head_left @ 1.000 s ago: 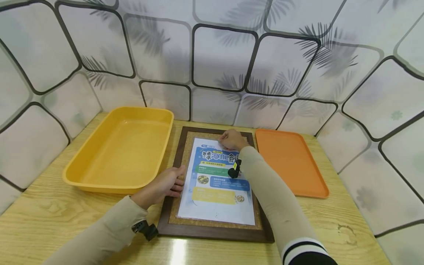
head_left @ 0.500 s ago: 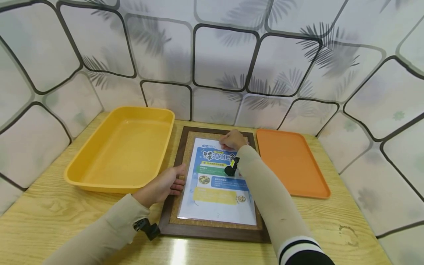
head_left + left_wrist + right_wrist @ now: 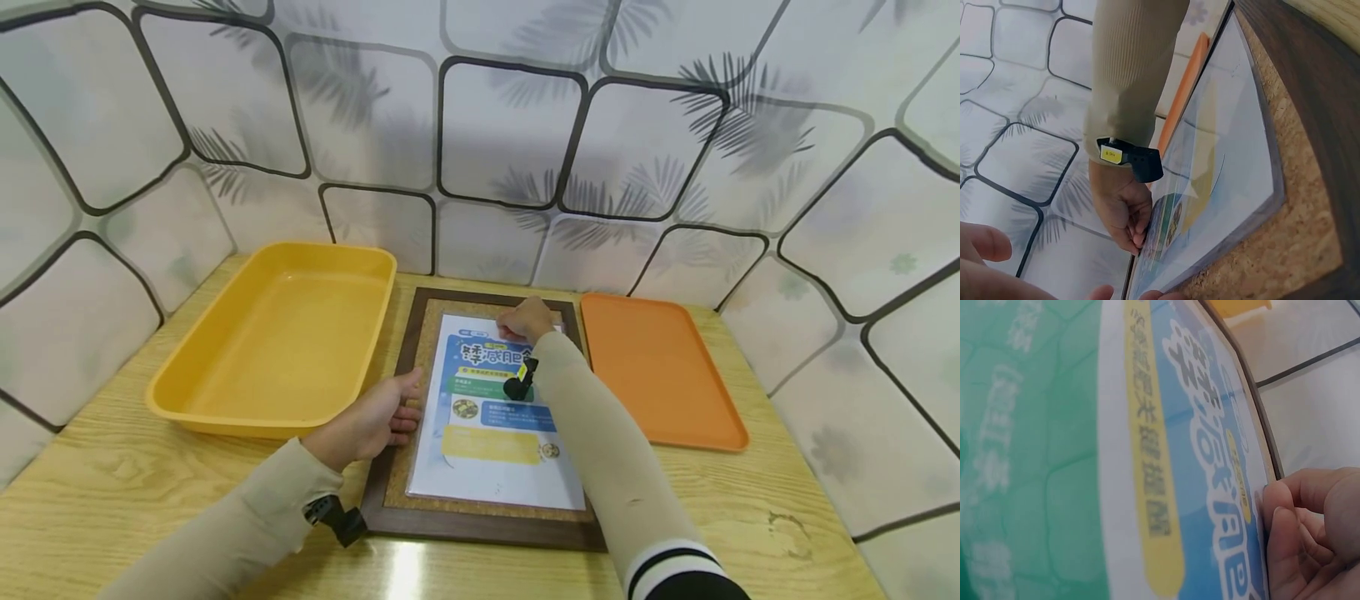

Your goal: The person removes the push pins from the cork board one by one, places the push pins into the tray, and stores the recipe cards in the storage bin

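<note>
In the head view, a laminated poster with blue, green and yellow print blocks lies on a brown-framed cork board. My right hand is at the poster's top edge with fingers curled. Up close in the right wrist view, the thumb and forefinger of that hand pinch this edge; any small thing between the fingertips is hidden. My left hand rests at the board's left side, its fingers loosely extended beside the poster's left edge. Part of the left hand shows in the left wrist view.
A deep yellow tray stands left of the board, close to the left wrist. To the right lies a flat orange tray, partly behind the right sleeve. The wooden table meets patterned walls at the back and sides.
The poster's lower edge has shifted slightly right on the board. The right forearm has swung a little left, while the hand stays at the top edge. The left hand stays nearly still.
</note>
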The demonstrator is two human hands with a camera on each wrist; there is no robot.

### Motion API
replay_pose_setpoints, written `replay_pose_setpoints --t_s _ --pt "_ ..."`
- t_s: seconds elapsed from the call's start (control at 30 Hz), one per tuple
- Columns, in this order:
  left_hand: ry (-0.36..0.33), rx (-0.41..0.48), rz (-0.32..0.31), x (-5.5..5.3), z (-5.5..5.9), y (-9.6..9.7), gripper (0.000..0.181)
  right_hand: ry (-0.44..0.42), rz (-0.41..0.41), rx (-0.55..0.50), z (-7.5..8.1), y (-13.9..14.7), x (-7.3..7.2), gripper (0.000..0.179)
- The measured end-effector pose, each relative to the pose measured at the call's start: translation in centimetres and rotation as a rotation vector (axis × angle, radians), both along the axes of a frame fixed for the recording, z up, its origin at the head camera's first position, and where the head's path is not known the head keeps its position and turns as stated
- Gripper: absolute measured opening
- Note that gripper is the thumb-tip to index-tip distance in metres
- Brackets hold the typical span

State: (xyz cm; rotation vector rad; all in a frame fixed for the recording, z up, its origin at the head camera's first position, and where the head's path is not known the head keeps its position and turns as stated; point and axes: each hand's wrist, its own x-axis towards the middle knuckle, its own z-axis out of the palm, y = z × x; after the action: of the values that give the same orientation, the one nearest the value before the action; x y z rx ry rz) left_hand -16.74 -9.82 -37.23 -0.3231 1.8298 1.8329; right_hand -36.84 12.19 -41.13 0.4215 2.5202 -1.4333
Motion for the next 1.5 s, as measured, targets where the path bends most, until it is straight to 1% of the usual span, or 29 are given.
replay_pose_setpoints --t_s 0.13,0.3,0.53,0.77,0.87,1.1,1.23,1.33,1.5 --pt "-0.005 0.019 0.011 -0.06 -0.06 -0.04 0.071 0.0 -0.012 -0.043 0.03 -0.04 0.15 0.007" --pt "-0.004 0.042 0.026 -0.05 -0.24 -0.17 0.071 -0.008 -0.019 -0.064 -0.01 -0.02 0.33 0.01" --pt "-0.014 0.035 0.035 0.02 -0.18 -0.19 0.068 -0.029 -0.02 -0.119 0.21 -0.04 0.2 0.012" --pt "-0.006 0.046 0.028 -0.03 -0.17 -0.27 0.067 -0.054 -0.033 -0.022 0.66 -0.45 0.06 0.011" --pt "-0.009 0.049 0.031 0.02 -0.16 -0.31 0.067 -0.062 -0.033 -0.011 0.6 -0.52 0.03 0.012" --pt "-0.018 0.047 0.038 0.1 -0.26 -0.31 0.064 -0.086 -0.035 -0.05 0.34 -0.44 -0.03 0.014" --pt "-0.013 0.051 0.033 0.02 -0.29 -0.31 0.066 -0.084 -0.031 -0.098 0.46 -0.26 0.02 0.015" --pt "-0.009 0.05 0.03 -0.01 -0.3 -0.36 0.067 -0.09 -0.012 -0.132 0.64 -0.08 0.14 0.016" --pt "-0.012 0.046 0.03 0.02 -0.35 -0.38 0.066 -0.117 0.017 -0.142 0.82 0.31 0.38 0.019"
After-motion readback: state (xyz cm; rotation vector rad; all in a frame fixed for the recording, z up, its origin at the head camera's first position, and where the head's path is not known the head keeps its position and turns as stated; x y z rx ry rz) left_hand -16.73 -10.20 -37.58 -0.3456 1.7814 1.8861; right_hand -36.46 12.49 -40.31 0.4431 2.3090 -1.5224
